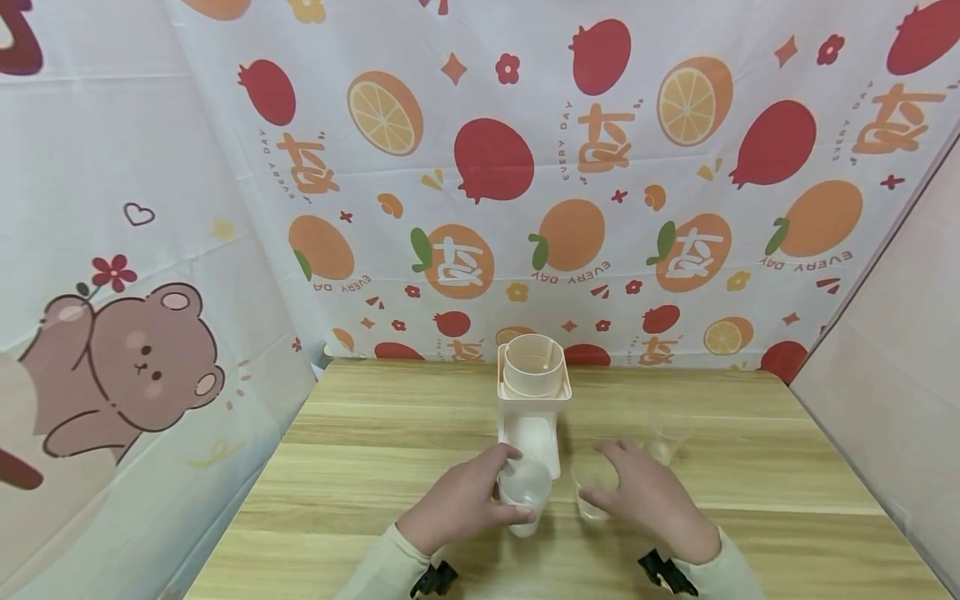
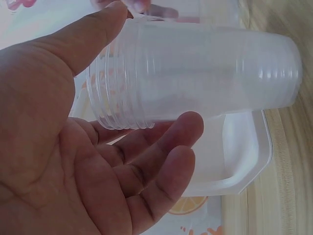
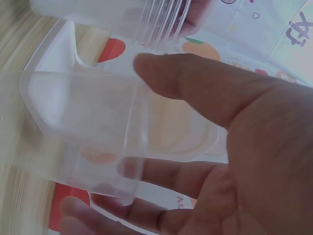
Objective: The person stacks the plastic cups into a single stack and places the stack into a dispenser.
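Observation:
In the head view my left hand (image 1: pixel 468 504) holds a stack of clear plastic cups (image 1: pixel 525 492) near the table's front. The left wrist view shows several nested rims on that stack (image 2: pixel 195 73), with the thumb along one side and fingers along the other. To the right, my right hand (image 1: pixel 652 500) grips a single clear plastic cup (image 1: pixel 594 500). Its thumb (image 3: pixel 166 71) lies at one side of the rim and its fingers at the other. Right behind the stack stands a cream plastic stand (image 1: pixel 531 433) topped by a round, open cylinder (image 1: pixel 534 367).
Another clear cup (image 1: pixel 663 446) stands on the wooden table (image 1: pixel 375 433), just behind my right hand. A fruit-printed cloth (image 1: pixel 495 158) hangs along the table's back edge. On the left hangs a white cloth with a bear (image 1: pixel 150 358), and a pale cloth (image 1: pixel 900 350) closes the right side.

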`<state>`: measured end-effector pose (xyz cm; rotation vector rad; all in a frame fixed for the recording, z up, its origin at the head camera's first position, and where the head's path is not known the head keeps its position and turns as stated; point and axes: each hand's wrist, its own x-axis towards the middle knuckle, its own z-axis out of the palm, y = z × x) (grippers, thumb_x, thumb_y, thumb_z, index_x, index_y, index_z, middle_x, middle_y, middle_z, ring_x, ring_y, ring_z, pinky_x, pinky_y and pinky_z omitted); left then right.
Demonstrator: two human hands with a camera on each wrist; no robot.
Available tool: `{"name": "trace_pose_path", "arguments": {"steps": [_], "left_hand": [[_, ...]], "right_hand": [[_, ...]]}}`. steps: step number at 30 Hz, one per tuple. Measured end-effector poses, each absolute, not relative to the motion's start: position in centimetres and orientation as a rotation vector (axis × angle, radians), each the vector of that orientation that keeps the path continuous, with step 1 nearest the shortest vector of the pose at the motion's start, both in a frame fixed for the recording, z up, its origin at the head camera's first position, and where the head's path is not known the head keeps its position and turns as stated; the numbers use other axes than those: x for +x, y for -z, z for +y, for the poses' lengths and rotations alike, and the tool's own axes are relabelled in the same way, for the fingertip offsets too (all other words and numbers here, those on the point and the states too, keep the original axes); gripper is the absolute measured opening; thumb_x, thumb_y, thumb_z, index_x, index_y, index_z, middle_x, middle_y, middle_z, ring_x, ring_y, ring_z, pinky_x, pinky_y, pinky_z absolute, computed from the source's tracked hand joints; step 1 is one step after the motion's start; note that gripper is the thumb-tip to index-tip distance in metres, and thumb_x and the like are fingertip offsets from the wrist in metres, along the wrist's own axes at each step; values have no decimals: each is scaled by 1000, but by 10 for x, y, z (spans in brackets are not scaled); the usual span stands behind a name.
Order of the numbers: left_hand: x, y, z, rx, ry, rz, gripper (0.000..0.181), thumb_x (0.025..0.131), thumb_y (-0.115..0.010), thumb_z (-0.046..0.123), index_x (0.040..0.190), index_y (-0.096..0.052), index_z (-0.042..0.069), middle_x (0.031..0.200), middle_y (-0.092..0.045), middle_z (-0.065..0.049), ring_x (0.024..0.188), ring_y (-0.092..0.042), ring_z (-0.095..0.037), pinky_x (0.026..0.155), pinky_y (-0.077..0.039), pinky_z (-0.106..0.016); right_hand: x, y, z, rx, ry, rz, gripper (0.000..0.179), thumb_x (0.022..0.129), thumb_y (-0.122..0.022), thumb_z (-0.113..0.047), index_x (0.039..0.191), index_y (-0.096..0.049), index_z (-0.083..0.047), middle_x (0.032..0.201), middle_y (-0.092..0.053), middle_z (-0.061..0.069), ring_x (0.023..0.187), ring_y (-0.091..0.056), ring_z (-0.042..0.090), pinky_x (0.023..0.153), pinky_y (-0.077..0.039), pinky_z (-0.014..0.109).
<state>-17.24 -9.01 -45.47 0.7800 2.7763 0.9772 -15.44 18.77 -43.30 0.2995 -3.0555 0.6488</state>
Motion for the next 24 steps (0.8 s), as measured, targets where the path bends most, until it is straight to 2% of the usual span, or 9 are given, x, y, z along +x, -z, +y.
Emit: {"name": "trace_pose_path", "arguments": {"steps": [4, 7, 11, 15, 24], "left_hand": [[-172, 454, -90, 775, -982, 2777, 79, 78, -83, 61, 136, -55, 17, 102, -66, 9, 80, -60, -4, 73, -51, -28], [-172, 454, -89, 784, -979, 2785, 78, 78, -84, 60, 136, -55, 16, 102, -66, 8, 80, -60, -4, 73, -51, -29], [-172, 454, -89, 804, -973, 2796, 78, 78, -84, 60, 135, -54, 15, 102, -66, 7, 79, -60, -4, 72, -51, -29], [-173, 455, -89, 799, -962, 2801, 79, 78, -83, 61, 136, -54, 16, 100, -65, 8, 78, -59, -4, 72, -50, -28], [-173, 457, -89, 802, -973, 2787, 80, 77, -84, 61, 135, -55, 15, 94, -63, 10, 72, -56, -3, 68, -49, -27]], "right_hand": [[-155, 432, 186, 299, -676, -3003, 67, 84, -82, -50, 136, -65, -11, 122, -62, 10, 92, -65, 23, 75, -55, 46], [-155, 432, 184, 292, -712, -2960, 70, 85, -82, -47, 140, -61, -9, 125, -61, 9, 96, -66, 24, 76, -56, 45], [-156, 430, 183, 295, -733, -2877, 74, 84, -84, -42, 141, -56, -3, 127, -61, 11, 107, -66, 28, 83, -56, 48], [-155, 427, 182, 329, -680, -2774, 72, 82, -86, -37, 137, -60, 0, 122, -63, 13, 105, -65, 30, 86, -56, 49], [-149, 423, 179, 358, -651, -2688, 70, 82, -86, -38, 139, -63, -4, 119, -59, 7, 89, -57, 17, 70, -49, 33]]}}
